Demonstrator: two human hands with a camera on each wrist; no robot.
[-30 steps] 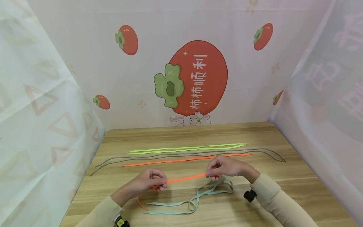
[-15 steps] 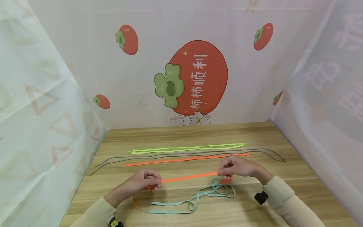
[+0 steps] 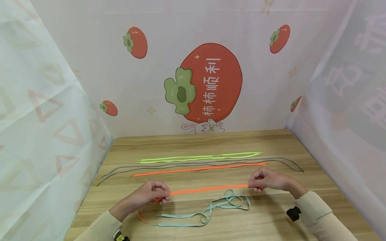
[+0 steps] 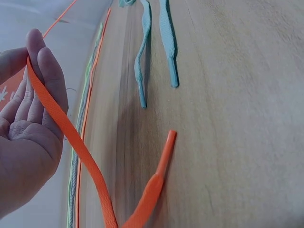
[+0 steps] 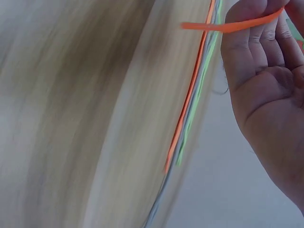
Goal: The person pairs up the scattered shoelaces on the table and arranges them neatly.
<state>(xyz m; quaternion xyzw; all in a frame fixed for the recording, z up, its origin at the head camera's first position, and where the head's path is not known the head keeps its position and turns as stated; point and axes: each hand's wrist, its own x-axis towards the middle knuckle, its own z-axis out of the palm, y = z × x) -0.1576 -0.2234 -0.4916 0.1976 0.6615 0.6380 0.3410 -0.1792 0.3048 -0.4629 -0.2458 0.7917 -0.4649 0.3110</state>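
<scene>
An orange shoelace (image 3: 208, 189) is stretched nearly straight between my two hands, above the wooden table. My left hand (image 3: 150, 194) pinches it between thumb and fingers. Below that pinch the orange lace (image 4: 78, 140) hangs down, bends back up and ends in an orange tip, as the left wrist view shows. On the other side, my right hand (image 3: 268, 179) pinches the lace close to its other end. A short tail with its tip (image 5: 204, 26) sticks out past the fingers in the right wrist view. In front of the stretched lace lies a light-blue shoelace (image 3: 218, 205), loosely looped.
Behind the hands, more laces lie lengthwise across the table (image 3: 199, 142): an orange one (image 3: 181, 171), a grey one (image 3: 193, 163) and a yellow-green one (image 3: 193, 158). White printed cloth (image 3: 256, 100) encloses the table at the back and both sides.
My right hand has moved right along the orange lace, lengthening the taut stretch and shortening its loose tail. The left hand has shifted slightly left. The light-blue lace's right loops have settled onto the table.
</scene>
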